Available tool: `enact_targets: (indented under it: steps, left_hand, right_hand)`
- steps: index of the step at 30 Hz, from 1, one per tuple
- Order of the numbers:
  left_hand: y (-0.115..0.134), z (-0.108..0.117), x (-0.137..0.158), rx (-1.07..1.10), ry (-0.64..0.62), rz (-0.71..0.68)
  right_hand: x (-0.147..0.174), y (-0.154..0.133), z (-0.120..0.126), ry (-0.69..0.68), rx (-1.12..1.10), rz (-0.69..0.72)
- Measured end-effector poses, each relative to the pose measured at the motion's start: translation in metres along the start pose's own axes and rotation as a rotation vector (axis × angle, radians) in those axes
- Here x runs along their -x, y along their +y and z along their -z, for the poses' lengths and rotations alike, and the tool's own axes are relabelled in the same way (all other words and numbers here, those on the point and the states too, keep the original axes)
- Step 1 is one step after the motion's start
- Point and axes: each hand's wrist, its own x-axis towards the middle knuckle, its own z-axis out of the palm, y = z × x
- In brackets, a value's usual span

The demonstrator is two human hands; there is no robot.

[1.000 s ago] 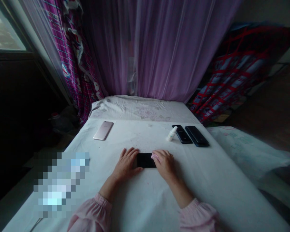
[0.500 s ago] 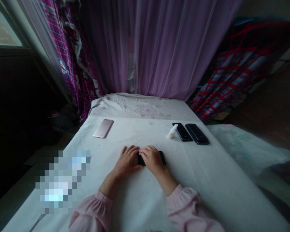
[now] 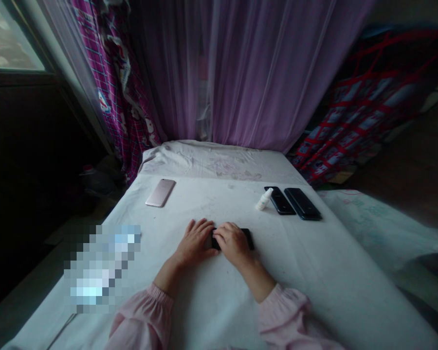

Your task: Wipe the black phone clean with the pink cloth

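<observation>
A black phone (image 3: 246,234) lies flat on the white-covered table, largely hidden under my hands. My left hand (image 3: 196,243) rests palm down at its left end, fingers stretched out and thumb along the near edge. Over the middle of the phone, my right hand (image 3: 232,242) is closed with bent fingers. A small pinkish bit shows at its fingertips, too small to name. Beyond my right hand stands a small white spray bottle (image 3: 264,200).
Two dark phones, one (image 3: 282,201) near the bottle and a thicker one (image 3: 302,203), lie at the right. A pink phone (image 3: 161,193) lies far left. A blurred-out bright object (image 3: 102,267) with a cable is near left. Purple curtains (image 3: 248,73) hang behind the table (image 3: 314,291).
The whole view has shifted slightly, so everything appears a little further right. My hands keep nearly the same place on the phone.
</observation>
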Motion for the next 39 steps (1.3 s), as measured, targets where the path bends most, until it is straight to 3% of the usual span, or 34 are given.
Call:
enact_targets:
  steps: [14,25,34,39]
  left_hand:
    - [-0.002,-0.003,0.0,-0.006,0.022,-0.012]
    - [-0.004,-0.001,0.001,0.025,0.026,-0.043]
    - [-0.004,-0.003,0.001,0.003,0.039,-0.038]
    - [-0.003,0.0,0.0,0.011,0.008,-0.025]
  right_hand:
    - [0.008,-0.011,0.007,-0.112,-0.091,0.024]
    - [0.037,0.032,0.036,-0.069,-0.107,-0.051]
    - [0.019,-0.002,0.018,-0.081,-0.099,0.016]
    - [0.032,0.021,0.03,-0.073,-0.083,-0.007]
